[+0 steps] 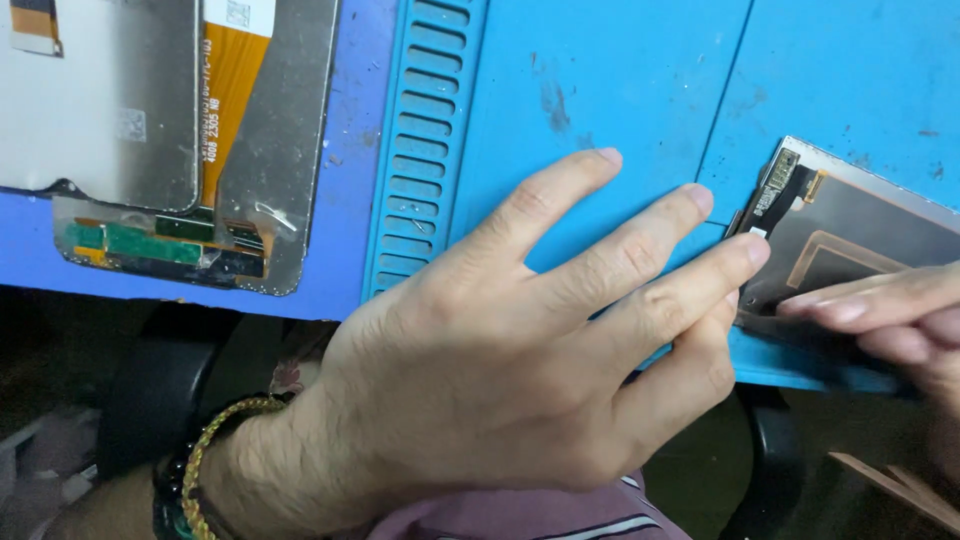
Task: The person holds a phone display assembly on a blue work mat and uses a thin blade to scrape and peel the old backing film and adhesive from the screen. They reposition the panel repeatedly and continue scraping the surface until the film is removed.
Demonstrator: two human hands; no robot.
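Right hand [900, 310] pinches the display panel [850, 250] at its near edge; left hand [520, 350], unclenched, steadies its corner with fingertips [750, 248]. Panel lies flat on the blue bench [620, 80] mat (thin, stiff, likely fragile; best held by edges).

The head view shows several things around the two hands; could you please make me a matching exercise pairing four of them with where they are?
Things:
1. left hand
2. right hand
3. display panel with the orange ribbon cable
4. braided bracelet

Places:
A. upper left, lying on the blue surface
B. at the right edge, fingers resting on the dark screen panel
C. around the left wrist
D. middle of the picture, fingers spread over the blue work mat

Pairs: 1-D, 2-B, 3-A, 4-C
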